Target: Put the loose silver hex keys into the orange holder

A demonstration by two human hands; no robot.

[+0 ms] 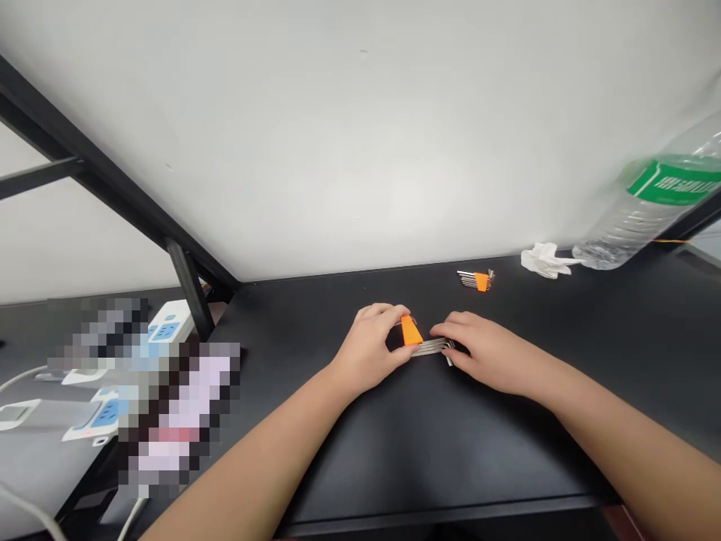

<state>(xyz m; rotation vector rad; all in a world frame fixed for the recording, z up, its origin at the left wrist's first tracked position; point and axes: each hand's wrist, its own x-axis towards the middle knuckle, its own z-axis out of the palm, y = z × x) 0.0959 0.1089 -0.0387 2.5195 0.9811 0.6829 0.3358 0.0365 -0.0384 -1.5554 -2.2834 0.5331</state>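
My left hand (375, 346) grips an orange holder (411, 330) between thumb and fingers, just above the black tabletop. Several silver hex keys (431, 346) run through the holder and stick out to the right. At their bent ends is my right hand (473, 349), its thumb and fingers closed around the short arms of the keys. Farther back, a second set of hex keys in an orange holder (481, 282) lies on the table.
A crumpled white tissue (545, 261) and a large clear bottle with a green label (647, 199) are at the back right by the wall. Power strips (169, 323), cables and blurred-out items lie on the left, beside a black metal frame (191, 289).
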